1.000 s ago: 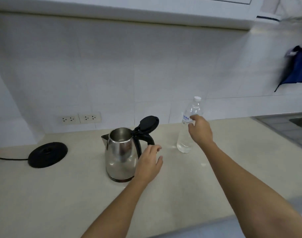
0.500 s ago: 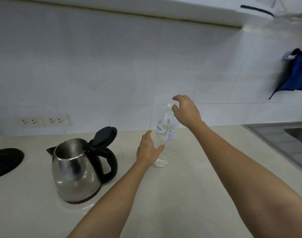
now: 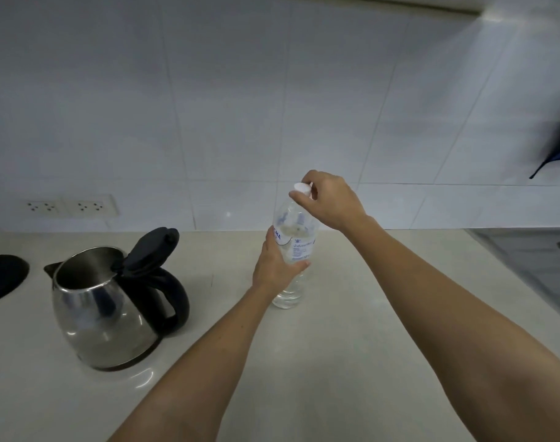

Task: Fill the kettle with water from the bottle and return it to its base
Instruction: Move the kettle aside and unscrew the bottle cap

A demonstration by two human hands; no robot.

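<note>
Kettle [image 3: 103, 309]: steel body, black handle, lower left of the frame, standing upright on the bench [image 3: 352, 362]; hinged black lid [image 3: 151, 250] raised, mouth open, no water visible inside as far as can be told. Off its base [image 3: 2, 279], a black disc at the far left edge, partly cut off by the frame, apart from the kettle. Bottle [image 3: 293, 250]: clear plastic, blue-printed label, centre of the frame, upright on the bench to the right of the kettle and apart from it; water shows in the lower part, exact level unclear. Cap [image 3: 302, 188]: white, on the bottle neck. Left hand [image 3: 275, 266]: wrapped round the bottle's middle, fingers closed on the label zone, steadying it. Right hand [image 3: 329, 202]: above the bottle, thumb and fingertips pinching the cap, judged to be at the unscrewing step. Surroundings: white tiled wall [image 3: 240, 106]; two sockets [image 3: 71, 206] at centre left; a dark blue cloth [image 3: 559, 148] at the right edge; a sink area [image 3: 533, 260] at right, partly out of frame. Risks, as judgement: a thin bottle squeezed hard once the cap comes free could push water out over the bench; a loosened cap could slip from the pinch and roll away; pouring calls for aim into the kettle mouth past the raised lid, and spilled water near the base or sockets would be a hazard; the lid must be shut before the kettle goes back.
</note>
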